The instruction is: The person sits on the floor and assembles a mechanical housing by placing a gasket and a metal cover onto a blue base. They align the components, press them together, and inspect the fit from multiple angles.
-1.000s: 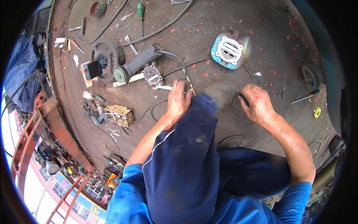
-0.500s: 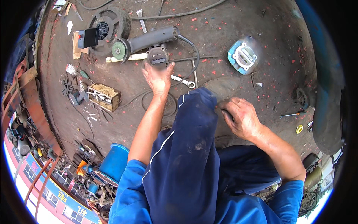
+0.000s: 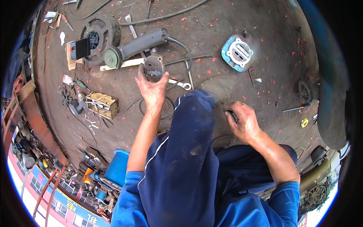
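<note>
Presently | left hand (image 3: pixel 152 90) pinching metal part (image 3: pixel 153 67) at edges | right hand (image 3: pixel 244 119) curled, contents unclear | open ground (image 3: pixel 270 113) beside

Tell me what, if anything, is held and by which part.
The left grip holds the round metal part by its near rim, thumb at the right, fingers at the left. Whether the curled right grip holds anything cannot be told.

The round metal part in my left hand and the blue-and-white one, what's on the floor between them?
In the head view, a curved cord, a thin dark bar and red scraps lie between the round part and the blue-and-white part.
</note>
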`<state>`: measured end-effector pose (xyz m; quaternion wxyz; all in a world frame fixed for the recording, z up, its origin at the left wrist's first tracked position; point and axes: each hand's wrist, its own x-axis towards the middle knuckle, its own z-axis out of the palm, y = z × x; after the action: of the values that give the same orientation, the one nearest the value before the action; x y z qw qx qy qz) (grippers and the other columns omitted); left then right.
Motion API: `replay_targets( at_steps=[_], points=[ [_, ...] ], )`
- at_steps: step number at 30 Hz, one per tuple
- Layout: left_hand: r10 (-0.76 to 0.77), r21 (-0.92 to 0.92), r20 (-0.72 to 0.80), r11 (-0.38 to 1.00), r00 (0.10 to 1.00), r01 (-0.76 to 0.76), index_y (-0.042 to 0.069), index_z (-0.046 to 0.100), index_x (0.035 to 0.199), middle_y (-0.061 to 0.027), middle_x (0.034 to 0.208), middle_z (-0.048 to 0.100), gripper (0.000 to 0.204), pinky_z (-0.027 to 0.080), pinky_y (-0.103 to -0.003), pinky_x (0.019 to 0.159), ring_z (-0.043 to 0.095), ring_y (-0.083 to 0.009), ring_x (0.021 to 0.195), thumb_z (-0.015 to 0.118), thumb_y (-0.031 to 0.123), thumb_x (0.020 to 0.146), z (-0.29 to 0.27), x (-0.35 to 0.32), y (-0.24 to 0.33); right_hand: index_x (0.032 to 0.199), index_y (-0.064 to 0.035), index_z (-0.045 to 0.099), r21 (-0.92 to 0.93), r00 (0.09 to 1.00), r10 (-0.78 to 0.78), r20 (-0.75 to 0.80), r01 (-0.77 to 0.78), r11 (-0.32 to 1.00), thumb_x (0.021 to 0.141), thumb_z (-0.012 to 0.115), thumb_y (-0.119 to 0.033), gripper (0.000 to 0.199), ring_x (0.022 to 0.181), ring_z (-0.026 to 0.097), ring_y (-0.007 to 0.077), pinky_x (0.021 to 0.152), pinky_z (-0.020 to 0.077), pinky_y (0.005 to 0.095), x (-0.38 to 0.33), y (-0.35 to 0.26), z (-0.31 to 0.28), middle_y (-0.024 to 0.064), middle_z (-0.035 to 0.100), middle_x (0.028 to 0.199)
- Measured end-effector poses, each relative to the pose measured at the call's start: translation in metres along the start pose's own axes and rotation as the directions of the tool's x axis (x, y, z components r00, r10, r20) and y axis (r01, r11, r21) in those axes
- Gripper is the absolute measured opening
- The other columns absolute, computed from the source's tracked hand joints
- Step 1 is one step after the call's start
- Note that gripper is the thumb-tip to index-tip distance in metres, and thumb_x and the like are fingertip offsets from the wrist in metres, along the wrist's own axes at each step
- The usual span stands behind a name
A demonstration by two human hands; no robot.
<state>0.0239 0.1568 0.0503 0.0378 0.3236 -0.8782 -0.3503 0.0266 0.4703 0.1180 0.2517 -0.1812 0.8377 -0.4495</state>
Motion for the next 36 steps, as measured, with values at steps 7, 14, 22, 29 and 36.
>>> replay_targets(
  at_steps=[7, 14, 22, 29, 36],
  points=[
    [0.094, -0.599, 0.759, 0.488, 0.644, 0.635, -0.008, 0.044, 0.147, -0.0239, 0.138, 0.059, 0.085, 0.045, -0.047, 0.114, 0.060, -0.0315, 0.128, 0.088, 0.021, 0.080, -0.015, -0.007, 0.078, 0.097, -0.0012, 0.063, 0.048, 0.990, 0.043, -0.134, -0.036, 0.998, 0.085, 0.074, -0.002, 0.016, 0.083, 0.065, 0.0384, 0.074, 0.0532, 0.0457, 0.007, 0.005, -0.006, 0.0161, 0.064, 0.087],
    [0.300, -0.422, 0.886, 0.212, 0.353, 0.881, 0.000, 0.036, 0.158, -0.0331, 0.154, 0.044, 0.103, 0.040, -0.056, 0.119, 0.052, -0.0443, 0.139, 0.086, 0.047, 0.081, 0.017, -0.009, 0.092, 0.102, -0.0008, 0.064, 0.063, 0.976, 0.054, -0.210, -0.041, 0.997, 0.087, 0.073, -0.001, 0.017, 0.087, 0.067, 0.0377, 0.077, 0.0535, 0.0452, 0.006, 0.004, -0.029, 0.0166, 0.066, 0.090],
    [0.411, -0.345, 0.867, 0.086, 0.283, 0.935, 0.009, 0.027, 0.163, -0.0336, 0.162, 0.028, 0.101, 0.034, -0.065, 0.121, 0.039, -0.0542, 0.144, 0.081, 0.049, 0.088, 0.031, -0.010, 0.096, 0.103, -0.0016, 0.063, 0.105, 0.955, 0.091, -0.284, -0.064, 0.992, 0.087, 0.072, -0.006, 0.019, 0.090, 0.067, 0.0392, 0.075, 0.0540, 0.0489, -0.009, 0.007, -0.032, 0.0167, 0.066, 0.094],
    [0.402, -0.344, 0.876, 0.137, 0.265, 0.929, 0.010, 0.028, 0.163, -0.0335, 0.161, 0.029, 0.101, 0.036, -0.065, 0.120, 0.040, -0.0547, 0.144, 0.080, 0.052, 0.087, 0.032, -0.014, 0.100, 0.106, -0.0019, 0.063, 0.133, 0.942, 0.074, -0.326, -0.031, 0.991, 0.087, 0.072, -0.006, 0.021, 0.091, 0.067, 0.0390, 0.076, 0.0547, 0.0491, -0.008, 0.010, -0.034, 0.0165, 0.067, 0.096],
    [0.401, -0.285, 0.889, 0.103, 0.222, 0.953, 0.013, 0.031, 0.162, -0.0315, 0.161, 0.030, 0.099, 0.043, -0.066, 0.115, 0.035, -0.0529, 0.148, 0.080, 0.054, 0.087, 0.035, -0.018, 0.100, 0.112, -0.0024, 0.063, 0.104, 0.937, 0.108, -0.333, -0.077, 0.992, 0.086, 0.073, -0.006, 0.028, 0.091, 0.067, 0.0396, 0.078, 0.0555, 0.0481, -0.005, 0.008, -0.036, 0.0165, 0.067, 0.099]
  ],
)
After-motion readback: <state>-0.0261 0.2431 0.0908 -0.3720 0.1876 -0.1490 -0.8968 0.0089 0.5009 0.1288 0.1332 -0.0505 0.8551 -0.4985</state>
